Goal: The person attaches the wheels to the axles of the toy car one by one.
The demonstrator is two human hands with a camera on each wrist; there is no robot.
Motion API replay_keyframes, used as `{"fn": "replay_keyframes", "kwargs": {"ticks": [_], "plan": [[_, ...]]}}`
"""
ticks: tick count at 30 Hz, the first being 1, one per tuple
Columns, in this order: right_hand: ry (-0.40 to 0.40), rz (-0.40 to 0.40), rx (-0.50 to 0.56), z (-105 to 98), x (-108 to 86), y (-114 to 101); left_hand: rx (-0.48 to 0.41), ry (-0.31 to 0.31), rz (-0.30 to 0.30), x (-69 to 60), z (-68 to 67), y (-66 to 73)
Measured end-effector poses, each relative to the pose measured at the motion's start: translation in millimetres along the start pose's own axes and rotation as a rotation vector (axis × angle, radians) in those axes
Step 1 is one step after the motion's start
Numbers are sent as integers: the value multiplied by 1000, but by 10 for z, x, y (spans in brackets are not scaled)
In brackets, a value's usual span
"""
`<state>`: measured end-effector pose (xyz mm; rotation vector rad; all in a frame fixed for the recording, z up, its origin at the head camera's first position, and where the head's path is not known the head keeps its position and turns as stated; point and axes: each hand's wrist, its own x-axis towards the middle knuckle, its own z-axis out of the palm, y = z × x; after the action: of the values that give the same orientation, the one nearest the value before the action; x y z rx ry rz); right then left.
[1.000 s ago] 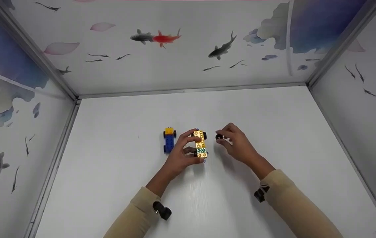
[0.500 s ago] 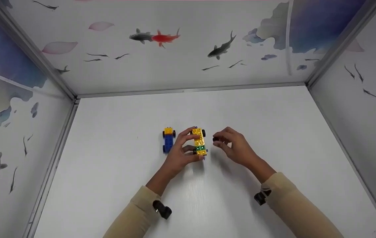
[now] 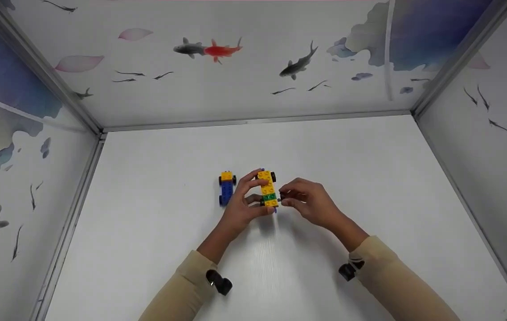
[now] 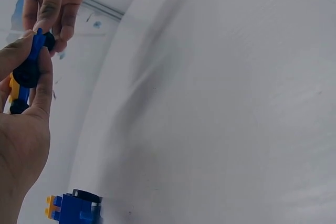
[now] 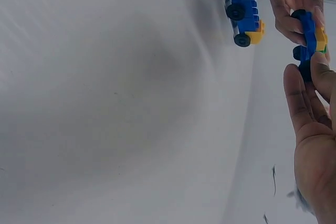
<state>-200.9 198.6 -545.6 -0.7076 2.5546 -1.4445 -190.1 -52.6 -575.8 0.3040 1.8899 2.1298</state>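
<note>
My left hand [image 3: 241, 208] grips a toy block car [image 3: 267, 187] above the table, fingers along its far end and thumb at its near end. The car has yellow bricks on top, a green band, a blue base and black wheels. At its near right corner, my right hand [image 3: 315, 204] pinches a small black wheel [image 5: 305, 71] against the axle end. How far the wheel sits on the axle is hidden by the fingers. To the left, a second toy car [image 3: 226, 191], blue with a yellow end, stands on the table.
A white tabletop [image 3: 155, 249] lies under both hands. Patterned panels with painted fish enclose it at the back [image 3: 253, 89], left and right. Each sleeve carries a black wrist camera [image 3: 219, 282].
My right hand has moved left and nearer with the wheel, from apart to the car's near right axle. The held car has shifted slightly away; the blue car stays put.
</note>
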Motion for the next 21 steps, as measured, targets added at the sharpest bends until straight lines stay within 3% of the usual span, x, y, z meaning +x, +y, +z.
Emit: {"fn": "replay_keyframes", "kwargs": {"ticks": [13, 21], "plan": [[-6, 3, 70, 44, -30, 5, -11, 0, -2, -9, -7, -22], [-4, -2, 79, 47, -35, -8, 13, -17, 38, -11, -7, -34]]}}
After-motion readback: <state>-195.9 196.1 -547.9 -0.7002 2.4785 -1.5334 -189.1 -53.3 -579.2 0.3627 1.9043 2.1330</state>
